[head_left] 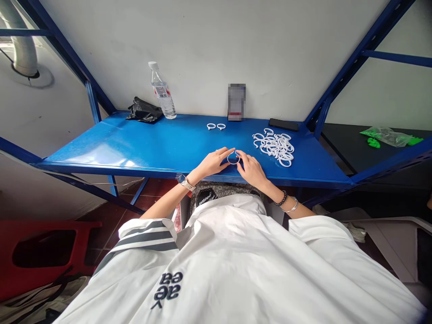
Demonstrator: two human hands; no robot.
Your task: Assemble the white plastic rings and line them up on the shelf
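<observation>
A thin white plastic ring (233, 164) is held near the front edge of the blue table, between my two hands. My left hand (216, 162) grips its left side with thumb and fingers. On the other side, my right hand (250, 168) pinches the same ring near its top and right. Just right of my right hand lies a loose pile of similar white rings (276, 146), some with small tabs. Two more rings, the left one (211, 128) and the right one (221, 129), lie side by side farther back.
Along the back of the blue table (145, 144) are a black plastic bag (145, 111), a water bottle (163, 96), an upright blurred-out phone-like object (236, 102) and a flat black phone (283, 124). Blue frame posts rise at both sides. Green pieces (374, 142) lie on a dark surface at right.
</observation>
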